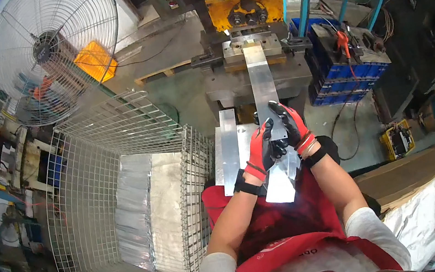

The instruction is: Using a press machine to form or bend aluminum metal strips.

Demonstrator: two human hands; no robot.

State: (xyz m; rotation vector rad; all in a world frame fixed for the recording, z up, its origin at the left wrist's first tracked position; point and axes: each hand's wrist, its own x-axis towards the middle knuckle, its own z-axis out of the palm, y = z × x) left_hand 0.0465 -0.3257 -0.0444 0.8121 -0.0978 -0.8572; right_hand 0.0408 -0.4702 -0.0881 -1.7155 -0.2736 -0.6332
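A long flat metal strip (261, 77) runs away from me, its far end resting in the die (270, 45) of a press. My right hand (294, 125), in a red and black glove, closes on the strip's near right edge. Closed at the near left edge of the same strip is my left hand (265, 152), gloved alike; its fingertips are partly hidden. Below my hands, more metal strips (280, 185) lie over my lap. Another strip (229, 148) lies lengthwise to the left of my left hand, on a pale stack.
A wire mesh cage (184, 218) holding stacked metal strips (134, 209) stands at my left, under a large fan (49, 48). Blue crates (335, 86) with tools on top are at the right of the press. A cardboard box (412, 178) sits near right, beside a yellow basket (397, 139).
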